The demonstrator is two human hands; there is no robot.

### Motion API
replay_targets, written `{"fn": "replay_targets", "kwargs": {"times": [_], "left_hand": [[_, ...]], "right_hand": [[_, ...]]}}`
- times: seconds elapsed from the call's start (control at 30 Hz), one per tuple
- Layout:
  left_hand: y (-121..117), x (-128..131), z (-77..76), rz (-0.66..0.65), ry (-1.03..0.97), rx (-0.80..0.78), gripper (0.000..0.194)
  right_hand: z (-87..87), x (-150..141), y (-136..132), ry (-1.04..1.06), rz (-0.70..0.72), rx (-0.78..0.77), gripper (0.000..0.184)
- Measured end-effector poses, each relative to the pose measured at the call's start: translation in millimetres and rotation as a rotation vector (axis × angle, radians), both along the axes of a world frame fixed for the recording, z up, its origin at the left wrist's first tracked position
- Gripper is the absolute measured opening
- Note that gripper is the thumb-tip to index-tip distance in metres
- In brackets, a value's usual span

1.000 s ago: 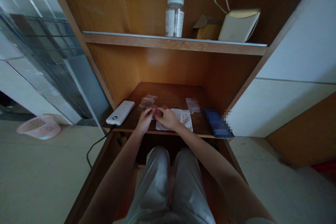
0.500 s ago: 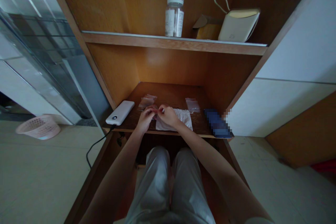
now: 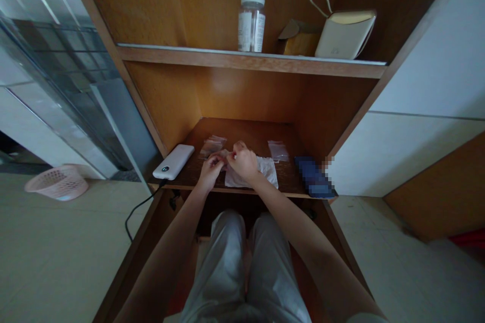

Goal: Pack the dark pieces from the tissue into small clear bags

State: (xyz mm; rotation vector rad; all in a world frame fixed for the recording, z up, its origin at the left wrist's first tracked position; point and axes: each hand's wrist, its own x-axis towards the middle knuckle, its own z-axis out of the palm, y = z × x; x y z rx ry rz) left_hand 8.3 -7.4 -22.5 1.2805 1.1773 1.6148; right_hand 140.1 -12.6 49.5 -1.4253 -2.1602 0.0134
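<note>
Over the dark brown shelf board, my left hand is closed in a pinch on a small clear plastic bag. My right hand is right beside it, its fingers curled and its thumb by the bag's edge; what sits between those fingers is too small to make out. Under my right hand lies a white cloth or tissue, partly covered by it. Several clear zip bags lie behind my left hand. Further right is another flat clear zip bag.
A white power bank with a black cable lies at the left edge, and a blurred-out dark blue phone-like object at the right. The upper shelf bears a clear bottle, an open carton and a cream strapped device.
My right hand has shifted slightly right and its fingers have lifted, showing more of the bag. My left hand has stayed nearly in place.
</note>
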Motion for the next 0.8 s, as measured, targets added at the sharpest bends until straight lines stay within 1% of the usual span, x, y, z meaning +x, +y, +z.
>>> {"fn": "replay_targets", "kwargs": {"times": [0.07, 0.1, 0.13, 0.27, 0.3, 0.37, 0.43, 0.53, 0.6, 0.67, 0.8], "left_hand": [[0.0, 0.9, -0.6, -0.028, -0.095, -0.039, 0.017], [-0.2, 1.2, -0.6, -0.039, -0.119, -0.038, 0.018], [-0.4, 1.3, -0.4, -0.046, -0.130, -0.029, 0.019], [-1.2, 0.6, -0.1, -0.064, -0.113, 0.002, 0.019], [-1.3, 0.4, -0.2, -0.070, -0.101, 0.009, 0.018], [-1.6, 0.3, -0.4, -0.081, -0.083, 0.028, 0.017], [-2.1, 0.9, 0.3, -0.081, -0.083, 0.038, 0.017], [-3.2, 2.5, 3.3, -0.066, -0.138, 0.011, 0.020], [-4.1, 3.0, 6.1, -0.064, -0.205, -0.026, 0.024], [-4.7, 2.4, 8.7, -0.067, -0.281, -0.049, 0.026], [-4.0, -1.9, 11.9, -0.050, -0.449, -0.054, 0.030]], "right_hand": [[4.9, 3.5, 1.6, -0.022, -0.029, -0.018, 0.017], [6.3, 5.3, 2.1, -0.041, -0.018, -0.016, 0.018], [6.9, 6.9, 2.4, -0.067, 0.014, -0.003, 0.018], [4.5, 11.0, 1.9, -0.221, 0.241, 0.097, 0.021], [3.6, 11.1, 1.5, -0.255, 0.272, 0.107, 0.021], [2.4, 10.6, 0.8, -0.298, 0.280, 0.107, 0.023], [2.1, 9.8, 0.3, -0.323, 0.254, 0.100, 0.022], [2.6, 10.6, 0.9, -0.324, 0.203, 0.094, 0.020], [2.4, 13.0, 3.1, -0.283, 0.186, 0.079, 0.021], [0.9, 16.0, 7.4, -0.184, 0.169, 0.051, 0.021], [-6.7, 21.0, 21.7, 0.150, 0.150, -0.050, 0.021]]}}
